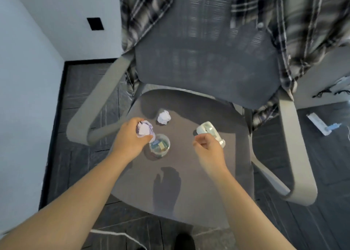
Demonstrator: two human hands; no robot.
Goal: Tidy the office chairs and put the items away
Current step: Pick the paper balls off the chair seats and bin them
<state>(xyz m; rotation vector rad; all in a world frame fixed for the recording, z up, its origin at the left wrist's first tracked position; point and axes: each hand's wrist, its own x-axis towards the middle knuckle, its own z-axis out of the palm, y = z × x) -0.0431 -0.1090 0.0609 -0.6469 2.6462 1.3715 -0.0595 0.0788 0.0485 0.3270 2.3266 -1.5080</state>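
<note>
Mesh chair seat (pixel 189 183), left hand (pixel 128 138) gripping crumpled paper (pixel 144 129)

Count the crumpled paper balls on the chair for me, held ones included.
2. One crumpled paper ball lies loose on the chair seat, behind the clear cup. The other crumpled paper is held in the left hand, just above that cup. More could be hidden under the hands.

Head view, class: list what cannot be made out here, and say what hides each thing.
- Cup contents: too small and blurred; left hand covers its near rim.
- White device: right hand hides part, so its type is unclear.
- Shirt: cut off by the top edge.
</note>
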